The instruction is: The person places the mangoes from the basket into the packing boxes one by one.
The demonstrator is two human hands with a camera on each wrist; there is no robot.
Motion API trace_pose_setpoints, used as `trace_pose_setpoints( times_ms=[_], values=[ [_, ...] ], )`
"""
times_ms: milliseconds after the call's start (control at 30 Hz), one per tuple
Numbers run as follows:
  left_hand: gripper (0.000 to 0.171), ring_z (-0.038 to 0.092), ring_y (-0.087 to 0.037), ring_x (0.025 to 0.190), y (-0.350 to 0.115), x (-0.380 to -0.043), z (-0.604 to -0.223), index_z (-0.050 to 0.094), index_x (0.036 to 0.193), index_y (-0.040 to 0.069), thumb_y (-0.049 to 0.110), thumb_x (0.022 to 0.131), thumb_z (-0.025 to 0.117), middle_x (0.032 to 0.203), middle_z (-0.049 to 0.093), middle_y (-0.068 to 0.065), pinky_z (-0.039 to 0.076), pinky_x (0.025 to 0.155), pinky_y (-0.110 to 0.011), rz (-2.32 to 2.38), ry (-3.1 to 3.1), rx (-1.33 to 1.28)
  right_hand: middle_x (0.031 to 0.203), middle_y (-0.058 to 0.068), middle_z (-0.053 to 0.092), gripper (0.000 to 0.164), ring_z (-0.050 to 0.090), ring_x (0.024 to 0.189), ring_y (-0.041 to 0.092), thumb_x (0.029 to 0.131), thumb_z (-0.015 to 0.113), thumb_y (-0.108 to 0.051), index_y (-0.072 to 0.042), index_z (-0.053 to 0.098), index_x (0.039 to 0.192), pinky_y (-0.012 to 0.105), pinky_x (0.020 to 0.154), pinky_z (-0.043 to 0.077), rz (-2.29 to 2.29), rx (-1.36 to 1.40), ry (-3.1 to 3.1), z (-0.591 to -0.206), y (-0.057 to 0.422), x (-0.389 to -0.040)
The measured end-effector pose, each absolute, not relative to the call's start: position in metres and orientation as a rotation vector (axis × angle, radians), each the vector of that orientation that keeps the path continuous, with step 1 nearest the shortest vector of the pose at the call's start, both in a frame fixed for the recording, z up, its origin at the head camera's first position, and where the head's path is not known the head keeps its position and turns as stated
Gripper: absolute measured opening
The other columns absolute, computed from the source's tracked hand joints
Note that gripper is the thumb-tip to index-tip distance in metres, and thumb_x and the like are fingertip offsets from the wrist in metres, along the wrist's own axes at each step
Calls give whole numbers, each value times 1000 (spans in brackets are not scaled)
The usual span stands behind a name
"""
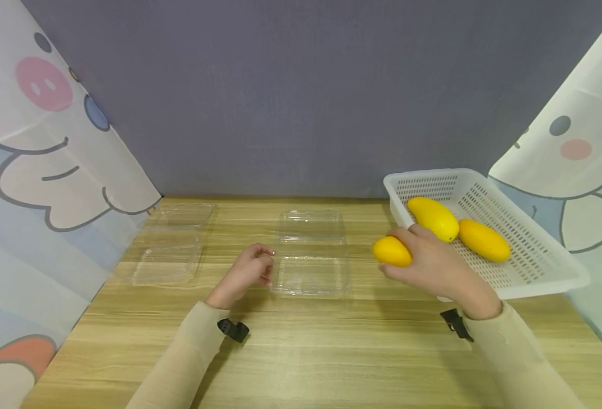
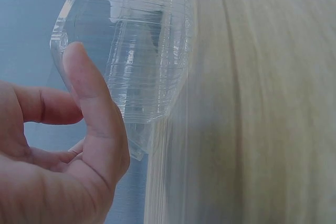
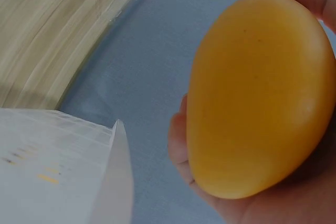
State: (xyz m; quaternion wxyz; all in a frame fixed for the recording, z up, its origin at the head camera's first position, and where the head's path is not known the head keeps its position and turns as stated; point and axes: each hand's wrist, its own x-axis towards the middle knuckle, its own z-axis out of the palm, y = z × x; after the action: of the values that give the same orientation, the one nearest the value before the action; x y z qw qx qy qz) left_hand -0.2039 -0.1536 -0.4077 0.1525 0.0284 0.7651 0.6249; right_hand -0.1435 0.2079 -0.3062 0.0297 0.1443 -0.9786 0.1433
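Note:
My right hand (image 1: 429,258) grips a yellow mango (image 1: 392,251) just left of the basket's near side. In the right wrist view the mango (image 3: 257,98) fills much of the frame, fingers wrapped around its sides. My left hand (image 1: 250,270) is at the left edge of a clear plastic clamshell box (image 1: 311,275), which lies opened flat on the table. In the left wrist view, a fingertip (image 2: 79,72) overlaps the box's rim, and the other fingers are bent loosely beside it.
A white perforated basket (image 1: 546,250) stands at the right with two mangoes inside, one mango (image 1: 434,218) leaning at its left wall and another mango (image 1: 484,240) beside it. A second opened clear box (image 1: 165,264) lies at the left. A grey panel (image 1: 301,102) borders the wooden table's back.

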Motion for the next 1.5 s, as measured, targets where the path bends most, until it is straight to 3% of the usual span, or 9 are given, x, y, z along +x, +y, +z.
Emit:
trace_pose_setpoints(
  times_ms=[333,1067,1500],
  values=[
    [34,51,-19,66,-151,-203,-406,49,130,-9,6,101,44,82,51,-10,58,60,-32,1794,2197,78,111,8,60,62,54,90,22,87,71,-56,-15,60,131,40,71,47,480,463,-3005,-309,203,-145],
    [32,51,-20,64,-149,-203,-407,49,129,-9,6,102,44,83,51,-11,58,59,-32,1808,2191,64,126,11,60,57,57,101,27,87,72,-49,-14,61,131,48,81,50,572,478,-2985,-311,188,-150],
    [32,51,-20,66,-149,-203,-408,49,129,-9,6,101,44,84,50,-11,58,59,-33,1817,2192,76,126,8,58,57,54,101,23,86,72,-48,-14,61,131,44,80,50,646,481,-2990,-315,176,-152]
  ],
)
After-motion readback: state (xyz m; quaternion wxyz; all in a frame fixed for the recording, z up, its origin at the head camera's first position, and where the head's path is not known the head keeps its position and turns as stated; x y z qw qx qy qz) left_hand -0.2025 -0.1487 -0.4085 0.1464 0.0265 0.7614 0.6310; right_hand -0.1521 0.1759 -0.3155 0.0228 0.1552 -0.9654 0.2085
